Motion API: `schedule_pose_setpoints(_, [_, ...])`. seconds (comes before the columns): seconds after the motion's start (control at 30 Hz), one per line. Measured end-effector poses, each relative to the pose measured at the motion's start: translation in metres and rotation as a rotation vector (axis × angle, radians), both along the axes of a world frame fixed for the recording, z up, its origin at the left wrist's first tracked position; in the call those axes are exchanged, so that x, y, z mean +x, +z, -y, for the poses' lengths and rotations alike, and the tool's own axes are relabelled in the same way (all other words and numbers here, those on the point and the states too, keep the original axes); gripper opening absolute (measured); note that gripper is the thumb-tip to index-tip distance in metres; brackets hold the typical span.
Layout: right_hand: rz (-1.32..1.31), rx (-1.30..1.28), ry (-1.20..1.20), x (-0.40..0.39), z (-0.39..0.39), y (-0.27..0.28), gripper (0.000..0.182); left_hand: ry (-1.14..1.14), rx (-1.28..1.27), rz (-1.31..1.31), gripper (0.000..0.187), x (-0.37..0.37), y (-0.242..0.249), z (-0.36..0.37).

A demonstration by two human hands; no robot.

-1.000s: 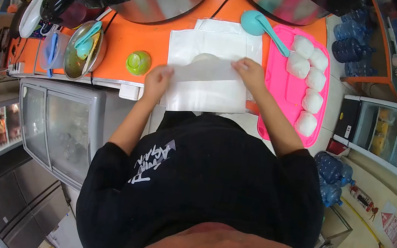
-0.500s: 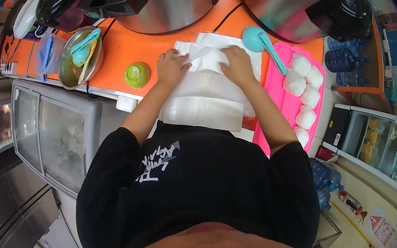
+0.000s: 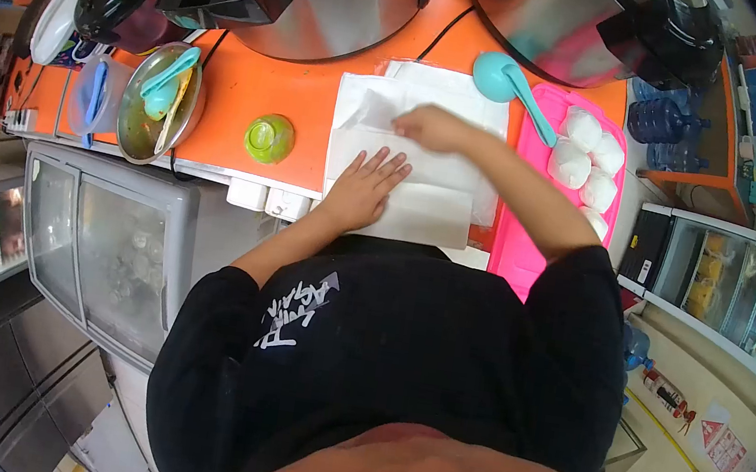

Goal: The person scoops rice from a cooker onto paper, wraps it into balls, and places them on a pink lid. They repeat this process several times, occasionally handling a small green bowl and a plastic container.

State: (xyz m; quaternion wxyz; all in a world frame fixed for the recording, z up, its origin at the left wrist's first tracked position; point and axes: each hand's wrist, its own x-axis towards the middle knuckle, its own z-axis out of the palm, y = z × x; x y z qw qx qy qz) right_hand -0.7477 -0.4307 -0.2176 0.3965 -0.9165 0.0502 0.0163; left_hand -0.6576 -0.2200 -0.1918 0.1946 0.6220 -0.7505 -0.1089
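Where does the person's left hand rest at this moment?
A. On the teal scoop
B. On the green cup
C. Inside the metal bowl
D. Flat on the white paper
D: the left hand lies with fingers spread flat on the white paper, apart from the green cup.

black top (image 3: 403, 335): white lettering on the chest, upside down from this view and too distorted to read
red sign (image 3: 721, 447): on the floor beside the fire extinguisher (image 3: 670, 393), a warning triangle and small text, too small to read
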Motion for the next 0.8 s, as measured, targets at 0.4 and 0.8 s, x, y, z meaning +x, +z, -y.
schedule_pose_setpoints(0.4, [0.077, -0.222, -0.351, -0.041, -0.106, 0.004, 0.043, 0.264, -0.03, -0.005, 0.056, 0.078, 0.033, 0.034])
schedule_pose_setpoints(0.8, [0.161, -0.276, -0.364, -0.042, -0.106, 0.002, 0.047, 0.242, 0.113, -0.221, 0.015, 0.13, 0.026, 0.044])
